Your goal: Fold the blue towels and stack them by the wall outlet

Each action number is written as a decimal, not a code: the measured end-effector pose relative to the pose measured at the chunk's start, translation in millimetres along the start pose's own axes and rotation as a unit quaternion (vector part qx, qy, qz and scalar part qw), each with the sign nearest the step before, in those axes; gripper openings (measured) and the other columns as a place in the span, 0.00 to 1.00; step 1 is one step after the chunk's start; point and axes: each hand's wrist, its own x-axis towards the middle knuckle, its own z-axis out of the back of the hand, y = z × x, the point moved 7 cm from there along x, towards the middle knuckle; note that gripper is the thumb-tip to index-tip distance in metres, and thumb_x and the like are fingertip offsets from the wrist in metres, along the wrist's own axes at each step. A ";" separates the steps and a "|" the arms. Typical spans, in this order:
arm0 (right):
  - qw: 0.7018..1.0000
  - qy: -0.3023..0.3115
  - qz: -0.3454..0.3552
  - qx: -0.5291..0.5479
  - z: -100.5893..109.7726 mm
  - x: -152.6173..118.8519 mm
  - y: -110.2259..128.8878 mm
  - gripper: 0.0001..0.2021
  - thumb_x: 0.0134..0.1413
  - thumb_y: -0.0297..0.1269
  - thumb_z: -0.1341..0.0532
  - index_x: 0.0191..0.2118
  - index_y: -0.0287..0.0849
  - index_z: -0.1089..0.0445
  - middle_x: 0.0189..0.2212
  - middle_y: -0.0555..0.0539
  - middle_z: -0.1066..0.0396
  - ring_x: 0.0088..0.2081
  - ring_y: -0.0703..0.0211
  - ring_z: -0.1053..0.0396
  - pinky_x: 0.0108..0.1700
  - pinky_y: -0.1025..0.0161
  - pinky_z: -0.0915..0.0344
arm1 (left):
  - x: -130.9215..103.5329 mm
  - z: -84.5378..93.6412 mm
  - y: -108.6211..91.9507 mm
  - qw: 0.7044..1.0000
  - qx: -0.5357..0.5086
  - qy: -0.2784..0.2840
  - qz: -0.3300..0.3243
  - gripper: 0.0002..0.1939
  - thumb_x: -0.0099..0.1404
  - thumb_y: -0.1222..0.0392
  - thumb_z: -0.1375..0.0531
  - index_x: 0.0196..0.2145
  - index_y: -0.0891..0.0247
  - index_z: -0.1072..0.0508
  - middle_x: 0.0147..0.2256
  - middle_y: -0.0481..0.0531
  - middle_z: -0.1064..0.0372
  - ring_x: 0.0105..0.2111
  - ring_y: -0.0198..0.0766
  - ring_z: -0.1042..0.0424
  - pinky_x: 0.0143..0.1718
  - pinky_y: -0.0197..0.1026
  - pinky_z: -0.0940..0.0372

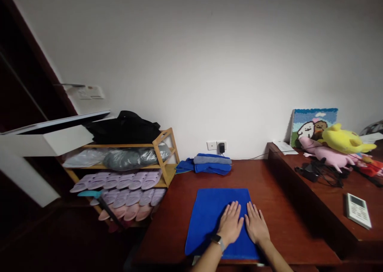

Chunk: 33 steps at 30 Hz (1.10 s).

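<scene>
Looks like smoothing: your left hand (231,223) and right hand (256,224) lie flat on the blue towel (206,214), gripping nothing. Next move probably needs a pinched edge.

In front of you, a reddish-brown table (167,224) carries a blue cloth (206,216), spread out — and, farther back, a blue-and-grey bundle (212,164). To your right, a raised wooden top (332,196) bears black cables (311,175) and a white keypad device (358,210); left, a wooden rack (170,171) holds lilac slippers (151,179).
</scene>
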 end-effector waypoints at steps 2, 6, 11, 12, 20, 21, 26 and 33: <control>1.000 0.006 -0.003 -0.009 -0.3 0.6 -0.3 0.34 0.67 0.47 0.64 0.74 0.37 0.59 0.75 0.50 0.63 0.75 0.53 0.65 0.74 0.50 0.67 | 4.0 -13.8 -14.4 1.000 -0.007 0.019 0.001 0.30 0.79 0.48 0.62 0.74 0.58 0.55 0.73 0.52 0.55 0.72 0.41 0.56 0.73 0.52 0.55; 1.000 0.004 -0.014 -0.004 2.1 0.0 0.2 0.34 0.68 0.47 0.65 0.74 0.38 0.61 0.75 0.50 0.63 0.75 0.54 0.64 0.74 0.50 0.66 | -15.4 -12.5 8.7 0.999 0.004 0.037 0.022 0.31 0.78 0.46 0.62 0.74 0.57 0.57 0.73 0.52 0.56 0.73 0.43 0.57 0.72 0.55 0.54; 1.000 -0.006 -0.018 0.003 4.9 -2.1 0.8 0.34 0.68 0.48 0.65 0.74 0.39 0.60 0.74 0.49 0.61 0.75 0.54 0.64 0.73 0.50 0.67 | -76.5 25.6 103.4 0.987 0.051 0.028 0.151 0.36 0.76 0.39 0.60 0.73 0.61 0.52 0.73 0.55 0.56 0.72 0.47 0.55 0.72 0.57 0.54; 1.000 -0.003 -0.019 0.000 5.8 -2.1 0.9 0.34 0.68 0.48 0.65 0.74 0.38 0.60 0.74 0.49 0.61 0.75 0.54 0.64 0.73 0.50 0.68 | -89.7 32.3 119.5 0.983 0.060 0.022 0.172 0.36 0.76 0.38 0.60 0.73 0.61 0.51 0.73 0.55 0.56 0.72 0.47 0.55 0.71 0.57 0.53; 1.000 -0.011 -0.028 -0.006 18.3 -18.9 8.8 0.33 0.69 0.47 0.64 0.74 0.38 0.59 0.74 0.48 0.61 0.75 0.51 0.63 0.73 0.49 0.65 | -127.1 41.5 147.9 0.979 0.084 -0.024 0.182 0.35 0.76 0.39 0.58 0.73 0.57 0.52 0.72 0.53 0.55 0.72 0.46 0.54 0.71 0.56 0.51; 0.999 -0.019 -0.026 0.003 17.7 -25.7 10.3 0.33 0.69 0.48 0.65 0.74 0.39 0.59 0.74 0.49 0.61 0.75 0.51 0.63 0.73 0.49 0.64 | -126.0 40.7 147.4 0.979 0.084 -0.024 0.182 0.35 0.76 0.39 0.58 0.73 0.57 0.52 0.72 0.53 0.55 0.72 0.46 0.54 0.71 0.56 0.52; 1.000 -0.015 -0.010 0.022 5.4 -60.5 11.7 0.36 0.69 0.55 0.64 0.74 0.40 0.58 0.74 0.50 0.60 0.74 0.51 0.63 0.74 0.48 0.63 | -121.9 40.8 145.6 0.978 0.085 -0.008 0.191 0.37 0.75 0.37 0.59 0.73 0.61 0.51 0.73 0.53 0.57 0.72 0.48 0.57 0.71 0.55 0.53; 0.999 0.000 -0.019 0.031 9.4 -72.1 7.7 0.36 0.69 0.53 0.65 0.74 0.37 0.62 0.75 0.49 0.63 0.75 0.54 0.66 0.74 0.51 0.68 | -120.8 41.7 152.7 0.976 0.086 0.036 0.196 0.37 0.75 0.36 0.60 0.73 0.59 0.51 0.73 0.54 0.58 0.72 0.51 0.57 0.71 0.58 0.54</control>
